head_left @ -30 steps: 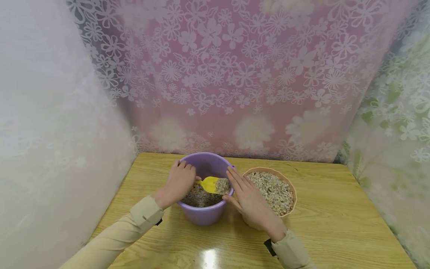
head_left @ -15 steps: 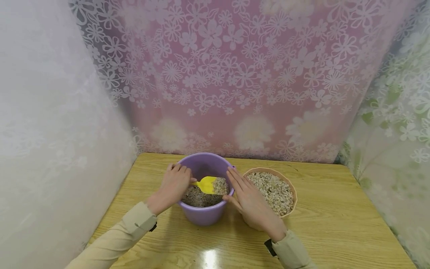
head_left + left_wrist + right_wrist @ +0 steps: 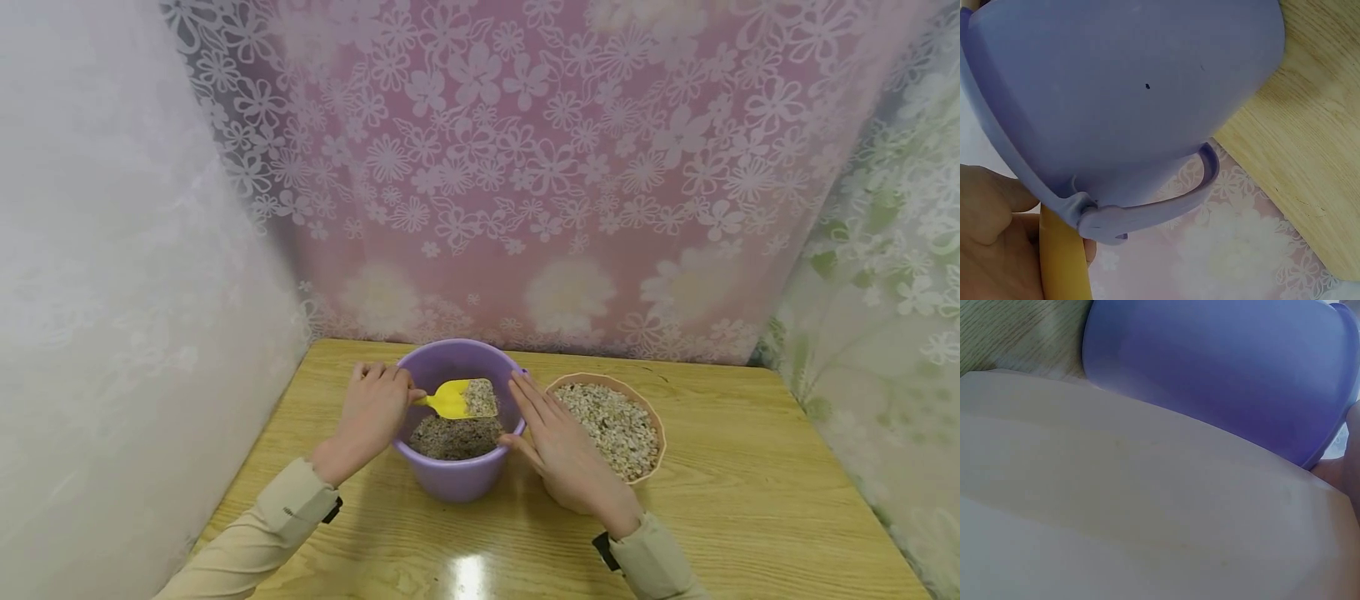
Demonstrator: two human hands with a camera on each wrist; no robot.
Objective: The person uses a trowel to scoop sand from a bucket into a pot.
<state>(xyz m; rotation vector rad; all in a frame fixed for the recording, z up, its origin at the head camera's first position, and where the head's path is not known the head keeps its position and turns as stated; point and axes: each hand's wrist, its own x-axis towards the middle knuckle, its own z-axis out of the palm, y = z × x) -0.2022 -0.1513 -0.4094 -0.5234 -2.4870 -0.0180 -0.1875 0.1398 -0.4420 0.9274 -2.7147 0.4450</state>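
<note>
My left hand grips the handle of a yellow scoop above the inside of a purple bucket. Pale, coarse grain-like bits lie on the scoop's blade, which points right. Darker grainy material covers the bucket's bottom. At the bucket's right rim rests my right hand, fingers straight and thumb spread toward the front. In the left wrist view the yellow handle passes between fingers and palm beside the bucket's rim.
Right of the bucket stands a peach bowl full of the pale grain-like bits, partly behind my right hand. Both stand on a wooden table. A pink flowered curtain hangs behind it. The bucket's carrying handle hangs at its side.
My left hand has drawn the loaded scoop leftward and slightly up, away from the bucket's right rim. My right hand stays at the rim.
</note>
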